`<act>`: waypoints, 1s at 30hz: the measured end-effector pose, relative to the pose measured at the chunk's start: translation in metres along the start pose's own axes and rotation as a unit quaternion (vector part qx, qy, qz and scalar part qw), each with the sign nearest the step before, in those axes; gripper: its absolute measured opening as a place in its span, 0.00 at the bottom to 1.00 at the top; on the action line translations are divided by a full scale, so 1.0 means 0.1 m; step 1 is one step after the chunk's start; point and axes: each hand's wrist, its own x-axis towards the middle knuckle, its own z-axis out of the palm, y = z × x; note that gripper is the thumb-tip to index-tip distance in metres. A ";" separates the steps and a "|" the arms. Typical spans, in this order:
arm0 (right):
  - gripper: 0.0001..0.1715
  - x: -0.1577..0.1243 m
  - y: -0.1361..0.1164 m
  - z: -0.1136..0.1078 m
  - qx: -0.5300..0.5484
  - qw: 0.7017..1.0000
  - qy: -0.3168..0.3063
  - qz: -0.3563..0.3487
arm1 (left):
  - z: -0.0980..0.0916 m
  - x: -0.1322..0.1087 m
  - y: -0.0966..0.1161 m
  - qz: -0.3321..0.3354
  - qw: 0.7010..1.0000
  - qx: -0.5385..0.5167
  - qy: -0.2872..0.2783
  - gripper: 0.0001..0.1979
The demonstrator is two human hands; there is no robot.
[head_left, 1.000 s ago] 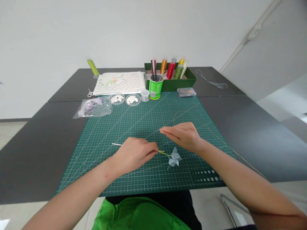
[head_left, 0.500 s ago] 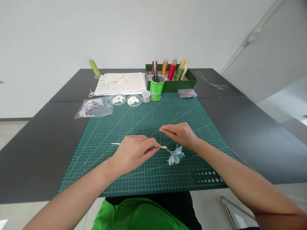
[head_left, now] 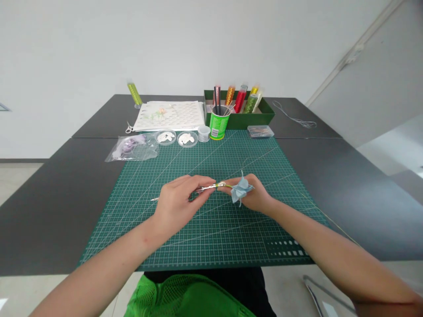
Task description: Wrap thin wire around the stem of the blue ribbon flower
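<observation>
My left hand (head_left: 183,193) is closed on the wire stem (head_left: 210,187) of a light blue artificial flower (head_left: 241,190), held level above the cutting mat (head_left: 185,242). The stem's bare end shows left of the hand, and a yellow-green wrap covers it near the fingertips. A small whitish piece (head_left: 222,183) sits beside that wrap. My right hand (head_left: 259,193) is just behind the flower, its fingers pinched together close to the stem. The flower partly covers this hand, so what the pinch holds is hidden. A fine thread (head_left: 246,162) curls on the mat beyond it.
Behind the mat stand a green can of tools (head_left: 219,125), a green box (head_left: 254,119) of thread spools, and a clear case (head_left: 261,131). Two dishes of white pieces (head_left: 187,139), a plastic bag (head_left: 132,147), scissors (head_left: 129,127) and white sheets (head_left: 172,115) are at back left.
The left hand has raised the flower and stem away from me. The right hand has come down toward the stem, and the flower now overlaps it.
</observation>
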 end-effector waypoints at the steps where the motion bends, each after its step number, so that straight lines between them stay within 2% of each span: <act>1: 0.18 -0.01 -0.01 0.01 0.000 1.000 0.010 -0.006 | 0.00 0.00 0.00 -0.015 1.000 0.004 0.007 0.04; 6: 0.15 -0.06 -0.14 0.04 -0.045 0.997 0.003 -0.065 | -0.04 0.04 -0.01 -0.102 0.994 0.011 0.032 0.02; 9: 0.13 -0.07 -0.21 0.05 -0.057 0.991 0.022 -0.123 | -0.05 0.06 -0.02 -0.139 0.990 0.015 0.033 0.02; 13: 0.10 -0.09 -0.23 0.07 -0.138 0.953 0.064 -0.260 | -0.03 0.06 -0.05 -0.160 0.987 0.021 0.009 0.03; 16: 0.07 -0.13 -0.23 0.05 -0.209 0.923 0.067 -0.316 | -0.01 0.06 -0.08 -0.167 0.985 0.037 -0.027 0.04; 22: 0.09 -0.16 -0.32 -0.05 -0.283 0.882 0.111 -0.360 | 0.05 0.01 -0.15 -0.134 0.977 0.066 -0.154 0.04; 26: 0.07 -0.13 -0.33 -0.11 -0.288 0.879 0.128 -0.358 | 0.08 -0.01 -0.14 -0.071 0.968 0.056 -0.232 0.04; 30: 0.05 -0.11 -0.28 -0.15 -0.292 0.886 0.124 -0.338 | 0.08 -0.01 -0.11 -0.032 0.963 0.066 -0.260 0.04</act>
